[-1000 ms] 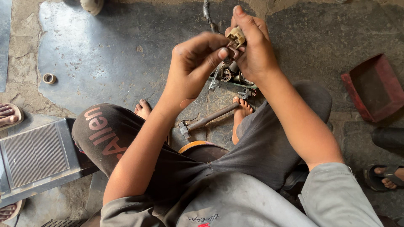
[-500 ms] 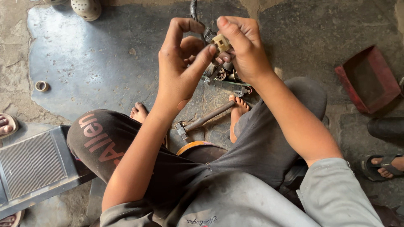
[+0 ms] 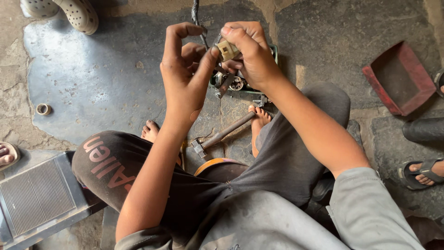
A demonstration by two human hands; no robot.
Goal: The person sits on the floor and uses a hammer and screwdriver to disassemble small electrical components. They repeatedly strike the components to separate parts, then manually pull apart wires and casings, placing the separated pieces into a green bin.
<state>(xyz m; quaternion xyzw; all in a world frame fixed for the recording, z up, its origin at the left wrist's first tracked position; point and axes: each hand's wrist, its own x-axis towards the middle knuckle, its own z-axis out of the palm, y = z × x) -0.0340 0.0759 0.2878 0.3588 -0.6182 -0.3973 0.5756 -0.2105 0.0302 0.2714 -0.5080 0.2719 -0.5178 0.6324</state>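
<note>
Small beige connector [image 3: 227,49] sits pinched in right hand [image 3: 252,58] fingers [image 3: 238,37], left hand [image 3: 185,69] thumb touching.

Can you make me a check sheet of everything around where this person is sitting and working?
Surface: cracked stone floor with a dark, shiny stained patch.
Job's things: small beige plug block pinched by both hands; green tray of metal parts below.
Clutter: hammer between the bare feet; small ring; red tray; finned metal panel.
Fingers: left hand thumb on the block; right hand grips it.
Cables: dark cable runs up from the block.
Surroundings: pale clogs; a sandalled foot.
</note>
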